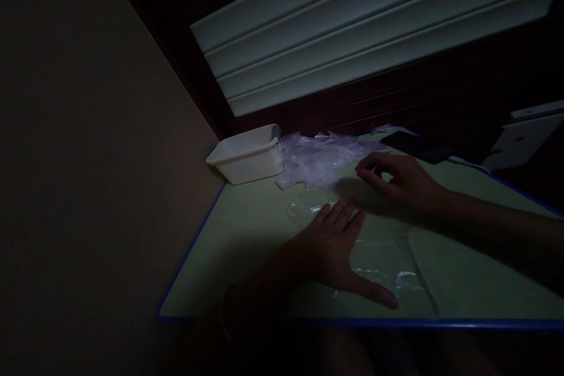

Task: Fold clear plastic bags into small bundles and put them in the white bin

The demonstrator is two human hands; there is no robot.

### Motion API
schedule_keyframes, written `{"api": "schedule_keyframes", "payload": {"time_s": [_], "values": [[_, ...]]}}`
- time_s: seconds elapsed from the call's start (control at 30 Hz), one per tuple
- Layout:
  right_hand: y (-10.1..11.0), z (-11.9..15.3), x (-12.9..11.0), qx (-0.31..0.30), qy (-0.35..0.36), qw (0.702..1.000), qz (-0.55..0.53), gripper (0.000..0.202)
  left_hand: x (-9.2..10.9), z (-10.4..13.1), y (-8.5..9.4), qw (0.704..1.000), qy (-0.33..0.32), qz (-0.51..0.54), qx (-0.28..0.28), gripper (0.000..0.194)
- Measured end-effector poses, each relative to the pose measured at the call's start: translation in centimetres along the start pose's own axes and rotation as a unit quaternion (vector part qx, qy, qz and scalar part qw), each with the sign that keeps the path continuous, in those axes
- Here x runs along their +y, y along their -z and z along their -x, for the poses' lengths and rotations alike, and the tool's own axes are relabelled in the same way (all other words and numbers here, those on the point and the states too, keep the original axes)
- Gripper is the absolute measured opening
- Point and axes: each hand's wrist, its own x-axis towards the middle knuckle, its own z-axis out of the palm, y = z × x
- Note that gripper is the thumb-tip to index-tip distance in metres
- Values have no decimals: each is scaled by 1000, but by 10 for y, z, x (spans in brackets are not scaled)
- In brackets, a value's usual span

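My left hand (332, 252) lies spread, palm down, at the left side of a clear plastic sheet or bag (405, 282) on the pale green table. Beyond its fingertips are small clear plastic pieces (314, 200). My right hand (399, 179) hovers above the table, farther back and to the right, its thumb and index finger brought together. Whatever may be between those fingertips is too dark and small to make out. Just behind my hands is a loose pile of clear plastic bags (317, 155).
A cream plastic bin (249, 158) stands at the back left, against the wall. A dark flat object (416, 147) lies at the back right, with a white object (522, 138) beyond the table. The table has a blue edge (484, 324). Lighting is dim.
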Motion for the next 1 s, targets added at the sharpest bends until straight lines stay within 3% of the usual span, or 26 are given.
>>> {"api": "schedule_keyframes", "payload": {"time_s": [0.07, 0.17, 0.4, 0.5, 0.6, 0.77, 0.87, 1.0], "values": [[-3, 5, -8, -112, 31, 993, -22, 27, 1, 0, 0, 1000, -5, -4, 8, 122], [-10, 9, -9, -186, 67, 980, -1, 28, 2, -1, 2, 1000, -13, -4, 6, 122], [-17, 8, 7, -163, 56, 985, -8, 28, -6, -1, 22, 999, -9, 41, 10, 108], [-18, 7, 9, -149, 39, 988, -3, 27, -21, 4, 36, 994, 30, 55, 87, 75], [-18, 6, 11, -140, 8, 990, -13, 24, -46, 14, 48, 978, 124, 18, 164, 54], [-18, 7, 9, -140, 4, 990, 15, 24, -89, 28, 55, 964, 247, -50, 86, 44], [-17, 8, 7, -153, 27, 987, 33, 24, -98, 26, 52, 965, 254, -21, 67, 43], [-17, 9, 8, -157, 37, 986, 37, 25, -96, 20, 47, 970, 231, 28, 67, 25]]}}
